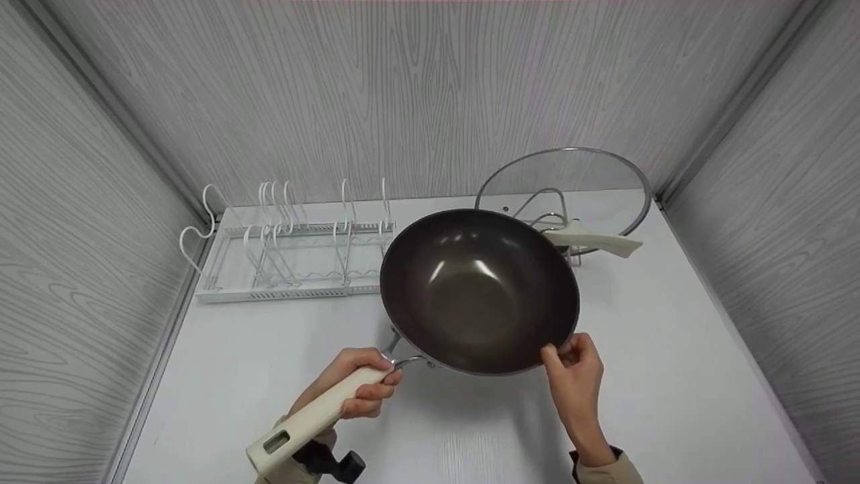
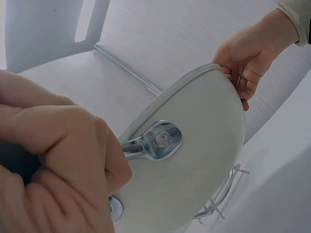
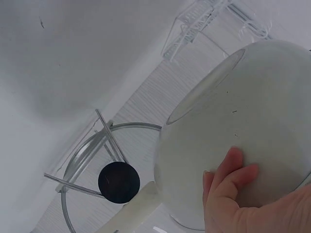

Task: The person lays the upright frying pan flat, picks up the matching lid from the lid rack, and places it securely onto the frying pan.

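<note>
A wok (image 1: 474, 296) with a dark inside and a pale outside is held up above the white table, its hollow side facing the head camera. My left hand (image 1: 366, 383) grips its cream handle (image 1: 316, 417) close to the metal bracket. With the right hand (image 1: 574, 376) I pinch the near right rim, thumb on the inner side. The right wrist view shows that hand's fingers (image 3: 231, 174) against the pale outer wall (image 3: 218, 121). Part of the bracket (image 2: 163, 140) appears in the left wrist view.
A white wire rack (image 1: 289, 292) with upright dividers stands at the back left. Behind the wok at the right, a glass lid (image 1: 571, 149) with a cream handle (image 1: 591, 240) leans upright on a wire stand (image 1: 547, 191). Grey wood-patterned walls (image 1: 430, 101) enclose the table.
</note>
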### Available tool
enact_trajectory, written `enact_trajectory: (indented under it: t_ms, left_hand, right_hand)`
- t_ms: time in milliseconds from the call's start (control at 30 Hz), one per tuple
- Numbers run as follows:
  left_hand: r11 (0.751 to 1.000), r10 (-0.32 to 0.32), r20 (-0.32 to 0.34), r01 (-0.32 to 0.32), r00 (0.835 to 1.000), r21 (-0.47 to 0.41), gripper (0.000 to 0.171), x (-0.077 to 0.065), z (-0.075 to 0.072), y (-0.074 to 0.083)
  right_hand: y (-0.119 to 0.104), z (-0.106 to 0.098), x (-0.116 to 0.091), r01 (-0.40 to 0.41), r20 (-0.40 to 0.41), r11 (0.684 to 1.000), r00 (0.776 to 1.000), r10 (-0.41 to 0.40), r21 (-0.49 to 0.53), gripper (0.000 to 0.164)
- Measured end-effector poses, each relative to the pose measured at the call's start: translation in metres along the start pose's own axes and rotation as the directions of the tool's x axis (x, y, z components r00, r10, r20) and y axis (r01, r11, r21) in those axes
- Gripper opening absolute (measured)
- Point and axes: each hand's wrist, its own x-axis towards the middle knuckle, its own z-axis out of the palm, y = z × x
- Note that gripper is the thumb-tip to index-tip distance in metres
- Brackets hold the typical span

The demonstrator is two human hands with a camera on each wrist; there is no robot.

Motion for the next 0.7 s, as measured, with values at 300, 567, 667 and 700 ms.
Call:
enact_trajectory:
  t_ms: [300, 567, 667, 700]
  left_hand:
    - [0.999, -0.027, -0.020, 0.026, 0.999, -0.033, 0.031, 0.005, -0.011, -0.012]
    - [0.998, -0.033, -0.022, 0.032, 0.999, -0.063, 0.030, 0.008, -0.020, -0.019]
    - [0.994, -0.050, -0.028, 0.047, 0.998, -0.102, 0.029, 0.010, -0.024, -0.020]
    - [0.992, -0.055, -0.029, 0.051, 0.998, -0.116, 0.029, 0.010, -0.026, -0.020]
  right_hand:
    - [0.022, -0.002, -0.002, -0.071, 0.011, 0.995, 0.997, 0.072, -0.069, 0.017]
    - [-0.002, -0.001, -0.009, -0.049, 0.030, 0.995, 0.998, 0.052, -0.088, 0.017]
    - [0.000, -0.001, -0.008, -0.052, 0.034, 0.993, 0.998, 0.056, -0.103, 0.017]
    - [0.002, -0.001, -0.007, -0.054, 0.038, 0.993, 0.998, 0.058, -0.108, 0.017]
